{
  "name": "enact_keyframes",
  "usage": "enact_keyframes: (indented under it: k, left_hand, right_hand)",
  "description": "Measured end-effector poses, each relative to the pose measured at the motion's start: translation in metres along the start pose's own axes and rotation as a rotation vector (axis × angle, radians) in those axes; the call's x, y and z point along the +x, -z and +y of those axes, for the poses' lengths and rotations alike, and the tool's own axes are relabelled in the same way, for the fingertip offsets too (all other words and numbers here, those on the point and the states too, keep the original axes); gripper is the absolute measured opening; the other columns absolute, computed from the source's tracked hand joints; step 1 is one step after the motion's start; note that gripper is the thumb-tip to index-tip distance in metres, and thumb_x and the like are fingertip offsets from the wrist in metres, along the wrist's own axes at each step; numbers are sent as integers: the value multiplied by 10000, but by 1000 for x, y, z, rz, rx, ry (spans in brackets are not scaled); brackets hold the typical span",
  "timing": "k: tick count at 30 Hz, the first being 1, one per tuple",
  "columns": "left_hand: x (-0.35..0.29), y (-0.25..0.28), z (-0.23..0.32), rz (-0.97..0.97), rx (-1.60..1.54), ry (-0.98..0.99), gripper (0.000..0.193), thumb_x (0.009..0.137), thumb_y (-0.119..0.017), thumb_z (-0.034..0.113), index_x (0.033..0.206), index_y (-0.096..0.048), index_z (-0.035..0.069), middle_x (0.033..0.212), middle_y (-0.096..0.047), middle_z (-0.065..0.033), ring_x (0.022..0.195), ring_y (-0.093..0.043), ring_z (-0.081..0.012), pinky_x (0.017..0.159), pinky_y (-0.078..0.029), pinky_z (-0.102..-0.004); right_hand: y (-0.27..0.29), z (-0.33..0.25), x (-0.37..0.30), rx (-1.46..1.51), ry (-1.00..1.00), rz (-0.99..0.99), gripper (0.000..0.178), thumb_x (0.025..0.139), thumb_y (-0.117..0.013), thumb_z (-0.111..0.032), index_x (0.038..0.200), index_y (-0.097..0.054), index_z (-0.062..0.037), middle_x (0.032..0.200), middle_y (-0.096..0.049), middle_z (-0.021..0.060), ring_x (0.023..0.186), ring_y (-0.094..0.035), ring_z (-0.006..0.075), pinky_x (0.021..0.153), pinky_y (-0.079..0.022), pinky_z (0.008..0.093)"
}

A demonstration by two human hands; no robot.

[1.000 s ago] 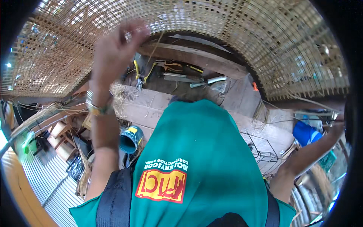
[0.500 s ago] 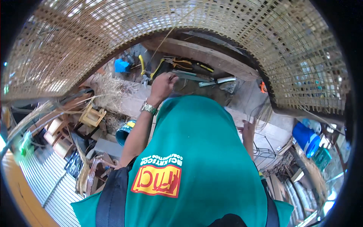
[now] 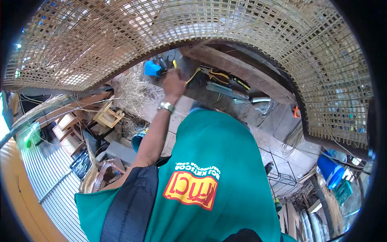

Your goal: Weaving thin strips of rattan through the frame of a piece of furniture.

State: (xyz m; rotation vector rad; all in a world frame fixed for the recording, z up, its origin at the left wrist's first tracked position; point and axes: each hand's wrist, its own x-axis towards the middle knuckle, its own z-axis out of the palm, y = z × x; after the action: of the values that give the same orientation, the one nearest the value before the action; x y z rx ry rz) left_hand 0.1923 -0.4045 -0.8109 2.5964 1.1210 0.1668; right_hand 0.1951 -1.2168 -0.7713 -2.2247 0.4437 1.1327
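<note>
In the head view, I look down on the left hand [image 3: 174, 84], stretched forward over the floor beneath a curved, woven cane panel [image 3: 193, 22]. It is over a yellow-handled tool [image 3: 175, 64], whose handles show past the fingers on both sides; the hand hides the rest. The fingers are blurred, and I cannot tell whether they grip the tool or only touch it. A metal-banded watch [image 3: 166, 106] circles the wrist. I get no sight of the right hand, so its state I cannot tell.

Just left of the tool I have a bright blue object [image 3: 152, 68]. To the right lie orange-and-black pliers [image 3: 220, 76], a yellow-and-black slim tool [image 3: 242, 84] and a flat grey blade-like piece [image 3: 226, 90], all near a wooden beam [image 3: 246, 72]. Loose pale fibres [image 3: 131, 90] heap to the left, near a small wooden stool [image 3: 108, 117]. Far right, I see a blue bucket [image 3: 329, 171] leaning over.
</note>
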Motion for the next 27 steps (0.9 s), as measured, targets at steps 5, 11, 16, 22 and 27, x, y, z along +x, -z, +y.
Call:
enact_keyframes:
  k: [5,11,16,22,27]
  left_hand:
    - [87,-12,-81,135,143,157,361,1181,-807,385,1240,-870,34,1205,-879,-316,1141,-850,-528,990,-676,-640]
    - [148,-13,-244,51,542,-457,395,1170,-754,458,930,-813,150,900,-793,-213,837,-844,-458,660,-649,-634]
    - [179,-33,-165,143,627,-859,177,1121,-733,242,1259,-837,277,873,-772,-91,765,-768,-335,608,-584,-548]
    - [110,59,-152,-1012,-1081,687,269,1132,-823,394,1092,-788,131,855,-694,29,668,-598,-136,606,-449,-328]
    - [29,97,82,-1329,-1230,458,230,1141,-824,368,1116,-802,140,862,-687,38,642,-536,-107,593,-410,-317]
  right_hand:
    - [-27,-81,18,-123,201,-59,367,1279,-746,-356,1435,-818,-31,1215,-902,145,1007,-872,265,883,-699,427]
    - [-64,-123,71,-194,519,57,344,1226,-780,-304,1428,-860,-38,1356,-906,234,1196,-894,430,1039,-710,517]
    - [-108,-97,78,-339,492,213,434,1229,-740,-389,1487,-857,-61,1478,-883,231,1331,-853,462,1177,-672,574]
    - [-89,-291,-13,-39,638,111,538,1242,-730,-442,1641,-788,-86,1580,-837,251,1441,-816,478,1266,-634,593]
    - [-41,-448,-88,-33,1122,18,663,1214,-848,-303,1824,-656,-129,1773,-684,224,1595,-714,462,1334,-596,573]
